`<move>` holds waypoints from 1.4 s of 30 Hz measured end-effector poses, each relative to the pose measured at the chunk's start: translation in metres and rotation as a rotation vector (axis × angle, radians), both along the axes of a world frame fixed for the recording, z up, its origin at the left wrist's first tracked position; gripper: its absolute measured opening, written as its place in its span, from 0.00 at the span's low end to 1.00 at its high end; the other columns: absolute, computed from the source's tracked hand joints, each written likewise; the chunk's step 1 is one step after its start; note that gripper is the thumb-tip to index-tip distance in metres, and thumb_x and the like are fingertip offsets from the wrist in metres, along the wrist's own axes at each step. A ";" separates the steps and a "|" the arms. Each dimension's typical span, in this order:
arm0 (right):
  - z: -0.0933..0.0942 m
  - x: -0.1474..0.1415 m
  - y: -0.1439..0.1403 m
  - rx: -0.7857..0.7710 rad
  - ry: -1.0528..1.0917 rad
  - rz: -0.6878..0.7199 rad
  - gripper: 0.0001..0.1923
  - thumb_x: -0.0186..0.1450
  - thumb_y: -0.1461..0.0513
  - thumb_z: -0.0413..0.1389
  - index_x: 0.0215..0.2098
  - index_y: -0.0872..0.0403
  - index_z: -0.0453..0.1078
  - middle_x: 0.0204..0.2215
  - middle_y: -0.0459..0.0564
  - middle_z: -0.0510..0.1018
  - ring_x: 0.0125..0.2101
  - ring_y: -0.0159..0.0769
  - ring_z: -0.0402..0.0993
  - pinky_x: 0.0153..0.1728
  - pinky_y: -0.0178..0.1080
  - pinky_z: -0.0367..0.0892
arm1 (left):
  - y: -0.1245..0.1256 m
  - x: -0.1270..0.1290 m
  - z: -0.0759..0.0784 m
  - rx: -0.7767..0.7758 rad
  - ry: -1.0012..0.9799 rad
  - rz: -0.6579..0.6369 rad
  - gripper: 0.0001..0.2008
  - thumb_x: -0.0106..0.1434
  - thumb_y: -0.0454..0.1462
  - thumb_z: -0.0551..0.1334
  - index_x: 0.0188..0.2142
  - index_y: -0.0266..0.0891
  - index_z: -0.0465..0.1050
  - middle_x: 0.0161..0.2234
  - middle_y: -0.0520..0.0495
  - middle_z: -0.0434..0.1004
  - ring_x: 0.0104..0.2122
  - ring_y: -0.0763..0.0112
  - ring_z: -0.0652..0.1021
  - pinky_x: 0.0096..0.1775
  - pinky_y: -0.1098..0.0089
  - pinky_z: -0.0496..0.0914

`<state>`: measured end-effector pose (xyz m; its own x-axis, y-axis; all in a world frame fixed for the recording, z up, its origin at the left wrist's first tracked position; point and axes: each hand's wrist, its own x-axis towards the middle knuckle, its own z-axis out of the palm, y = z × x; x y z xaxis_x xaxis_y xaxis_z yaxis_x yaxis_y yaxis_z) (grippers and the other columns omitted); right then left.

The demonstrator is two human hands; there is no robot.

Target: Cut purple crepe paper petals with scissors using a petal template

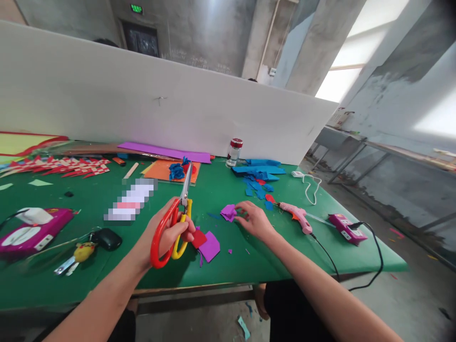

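My left hand [174, 230] is closed on a pair of scissors [185, 190] with one red and one yellow handle loop. The blades point up and away, nearly together. Just beside these fingers lie a red paper piece [199, 239] and a purple paper piece [210, 246]. My right hand [254, 219] rests low over the green table [249, 266], thumb and forefinger parted. Its fingertips are at the edge of a small stack of folded purple paper [228, 213]; a firm grip on it does not show.
A pink glue gun [297, 216] lies to the right, wired near a purple power box [347, 229]. Blue paper scraps [258, 185] and a red-lidded jar [234, 152] stand behind. Orange paper [158, 171] carries blue crumpled flowers [176, 171]. A white board [178, 104] closes off the back.
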<state>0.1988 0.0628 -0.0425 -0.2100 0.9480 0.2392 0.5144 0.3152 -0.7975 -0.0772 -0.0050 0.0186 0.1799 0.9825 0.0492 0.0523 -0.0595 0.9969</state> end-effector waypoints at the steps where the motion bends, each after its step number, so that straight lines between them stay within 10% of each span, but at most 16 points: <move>1: 0.003 0.000 -0.002 0.113 -0.107 0.077 0.18 0.56 0.68 0.58 0.45 0.50 0.73 0.51 0.53 0.74 0.49 0.44 0.70 0.52 0.47 0.65 | 0.001 -0.001 0.000 0.001 0.000 0.008 0.10 0.57 0.36 0.60 0.39 0.39 0.63 0.25 0.53 0.76 0.23 0.68 0.78 0.30 0.68 0.72; 6: 0.008 -0.002 0.012 0.432 -0.533 0.271 0.28 0.60 0.73 0.49 0.57 0.50 0.67 0.59 0.56 0.68 0.53 0.45 0.67 0.53 0.48 0.64 | 0.003 -0.002 -0.001 -0.001 -0.003 0.052 0.08 0.56 0.37 0.62 0.35 0.39 0.65 0.26 0.52 0.77 0.23 0.68 0.78 0.30 0.68 0.72; 11: 0.004 -0.007 0.040 0.413 -0.487 0.196 0.16 0.65 0.70 0.50 0.39 0.49 0.78 0.42 0.52 0.79 0.42 0.39 0.75 0.43 0.39 0.70 | 0.001 0.000 0.001 -0.010 0.021 0.043 0.07 0.56 0.36 0.61 0.33 0.39 0.65 0.25 0.52 0.76 0.23 0.68 0.78 0.30 0.68 0.71; 26: -0.011 0.007 0.004 0.376 -0.372 0.229 0.11 0.66 0.61 0.55 0.45 0.51 0.76 0.42 0.55 0.79 0.43 0.42 0.74 0.46 0.43 0.68 | 0.002 -0.002 0.000 0.025 -0.006 0.058 0.10 0.54 0.35 0.61 0.36 0.39 0.62 0.25 0.53 0.76 0.21 0.69 0.77 0.27 0.68 0.72; 35: -0.014 -0.017 0.049 0.295 -0.416 0.098 0.09 0.66 0.64 0.54 0.42 0.53 0.76 0.38 0.55 0.78 0.41 0.42 0.72 0.43 0.40 0.64 | 0.012 -0.014 -0.010 0.053 0.049 0.054 0.07 0.59 0.36 0.59 0.37 0.39 0.63 0.27 0.51 0.76 0.23 0.68 0.78 0.29 0.67 0.73; 42: 0.000 -0.049 -0.009 -0.008 -0.404 0.161 0.12 0.60 0.53 0.60 0.26 0.54 0.73 0.21 0.44 0.74 0.21 0.29 0.66 0.23 0.32 0.55 | 0.015 -0.017 -0.004 0.233 0.775 0.159 0.16 0.60 0.34 0.54 0.48 0.43 0.59 0.26 0.52 0.75 0.23 0.65 0.78 0.27 0.69 0.67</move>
<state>0.1497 0.0541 -0.0426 -0.4304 0.8970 0.1002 0.7305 0.4114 -0.5451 -0.0942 0.0101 0.0147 0.1064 0.9789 0.1743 0.7457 -0.1945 0.6372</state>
